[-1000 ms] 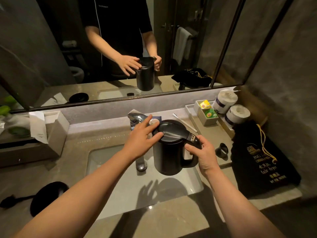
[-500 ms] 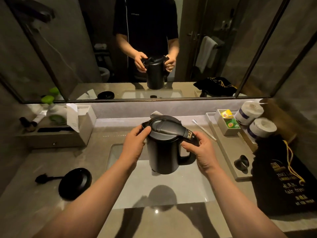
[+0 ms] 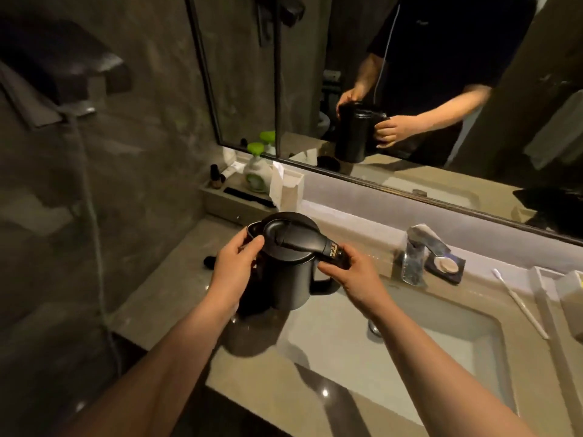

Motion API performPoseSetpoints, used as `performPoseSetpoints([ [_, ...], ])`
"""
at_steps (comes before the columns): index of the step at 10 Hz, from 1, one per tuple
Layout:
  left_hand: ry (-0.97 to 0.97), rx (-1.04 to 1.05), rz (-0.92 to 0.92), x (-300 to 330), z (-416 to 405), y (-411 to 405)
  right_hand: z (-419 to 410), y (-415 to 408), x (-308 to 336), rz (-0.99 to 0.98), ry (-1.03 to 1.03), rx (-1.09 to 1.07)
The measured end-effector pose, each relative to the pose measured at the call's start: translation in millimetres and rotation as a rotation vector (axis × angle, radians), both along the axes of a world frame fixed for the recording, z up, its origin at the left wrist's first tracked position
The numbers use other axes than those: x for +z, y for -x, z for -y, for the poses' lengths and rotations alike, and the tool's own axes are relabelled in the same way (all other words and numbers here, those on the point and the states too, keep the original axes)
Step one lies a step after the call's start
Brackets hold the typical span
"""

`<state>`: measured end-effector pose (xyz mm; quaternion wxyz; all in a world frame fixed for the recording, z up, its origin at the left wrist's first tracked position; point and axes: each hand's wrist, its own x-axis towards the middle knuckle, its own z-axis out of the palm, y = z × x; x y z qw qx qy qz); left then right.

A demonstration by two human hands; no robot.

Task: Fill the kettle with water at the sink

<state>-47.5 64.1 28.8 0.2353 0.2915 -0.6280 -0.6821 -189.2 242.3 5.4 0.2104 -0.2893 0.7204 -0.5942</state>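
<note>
A black electric kettle [image 3: 288, 279] with its lid down is held upright above the counter at the sink's left edge. My left hand [image 3: 235, 268] clasps its body just below the spout. My right hand [image 3: 356, 275] grips the handle. A black round base [image 3: 252, 305] shows dark beneath the kettle, mostly hidden by it. The white rectangular sink [image 3: 410, 348] lies to the right, with the chrome faucet [image 3: 416, 253] at its back edge, well clear of the kettle.
A tray [image 3: 233, 203] with a green-capped pump bottle [image 3: 256, 171] and small bottles stands by the mirror [image 3: 410, 89] at back left. A soap dish [image 3: 444, 264] sits beside the faucet; a toothbrush [image 3: 517, 302] lies right of the sink. A dark cord hangs down the left wall.
The kettle, held in both hands, has moved left from over the sink to above the counter at the sink's left edge. The view has swung left with it.
</note>
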Motion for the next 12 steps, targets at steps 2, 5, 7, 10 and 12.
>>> performPoseSetpoints([
  [2,-0.07,0.139,0.07,-31.1,51.8,-26.4,67.0,-3.8,-21.9,-0.069,-0.163,0.131],
  [5,-0.091,0.168,0.11,-47.3,68.9,-30.9,91.1,0.8,-36.0,-0.078,-0.19,0.186],
  [7,-0.084,0.188,0.11,-57.2,72.3,-36.3,92.8,-2.3,-38.6,-0.053,-0.167,0.201],
  [10,-0.063,0.157,0.105,-60.1,68.7,-37.0,89.5,-6.7,-46.9,-0.025,-0.163,0.202],
  [12,-0.091,0.199,0.128,-51.2,70.0,-35.5,89.6,-7.8,-26.7,-0.033,-0.221,0.233],
])
